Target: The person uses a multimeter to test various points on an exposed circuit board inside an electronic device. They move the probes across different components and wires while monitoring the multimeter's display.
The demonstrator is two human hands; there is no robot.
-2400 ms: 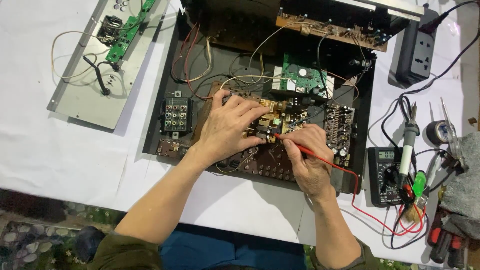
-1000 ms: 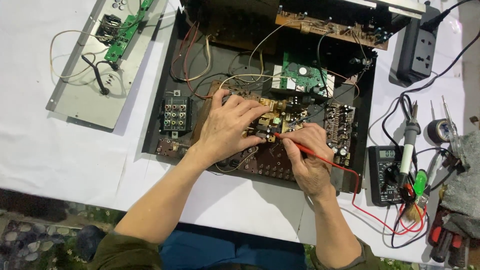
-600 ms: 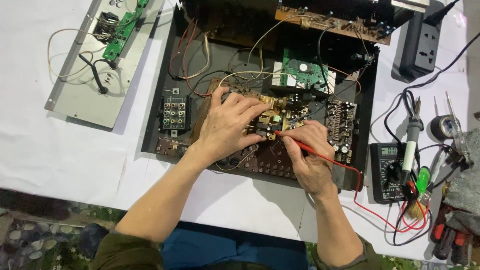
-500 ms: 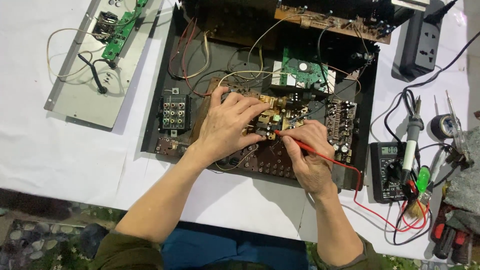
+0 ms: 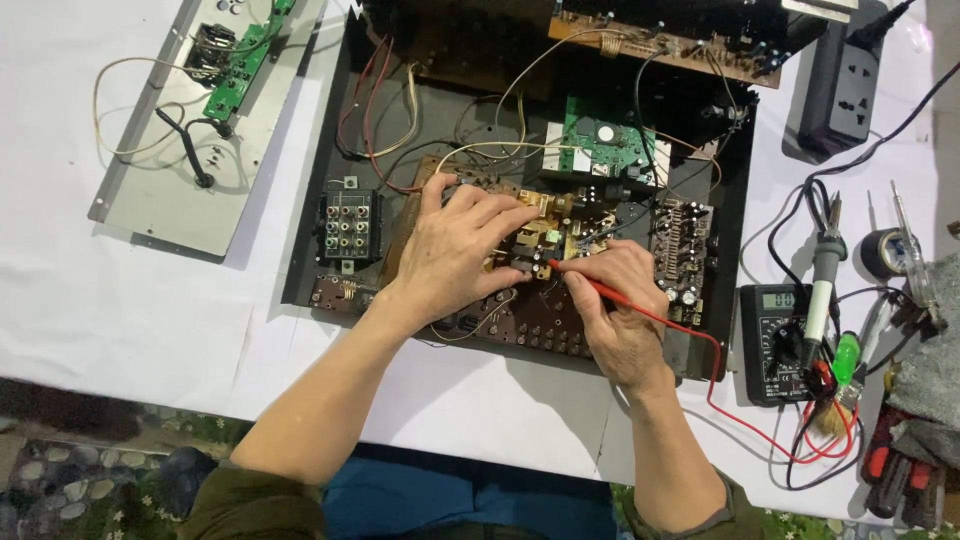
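We see a white tabletop [image 5: 120, 300] carrying an opened black chassis [image 5: 310, 250], and both forearms come up from the bottom edge and bend in toward its middle. Inside the chassis lie a brown circuit board [image 5: 540, 325] along the near side, a green circuit board [image 5: 600, 145] farther back, a block of coloured jack sockets [image 5: 346, 226] at the left, and loose wires looping between them. The left hand [image 5: 455, 250] lies palm down over the brown board, wrist low, its fingers [image 5: 500, 215] spread and curved, their tips pressing on the small parts at the board's centre; we cannot tell whether they pinch anything. The right hand [image 5: 620, 315] rests on the near right part of the board, its fingers curled tight around a red test probe [image 5: 590, 285], held like a pen with its tip touching the components just beside the left fingertips. The probe's red lead [image 5: 715, 385] runs off over the chassis edge to a black multimeter [image 5: 775, 330] on the tabletop at the right. Just beside the meter lies a soldering iron [image 5: 822, 275], with a black power strip [image 5: 845, 85] beyond it. Well apart at the far left sits a grey metal panel [image 5: 190, 190] bearing a small green board [image 5: 240, 70].
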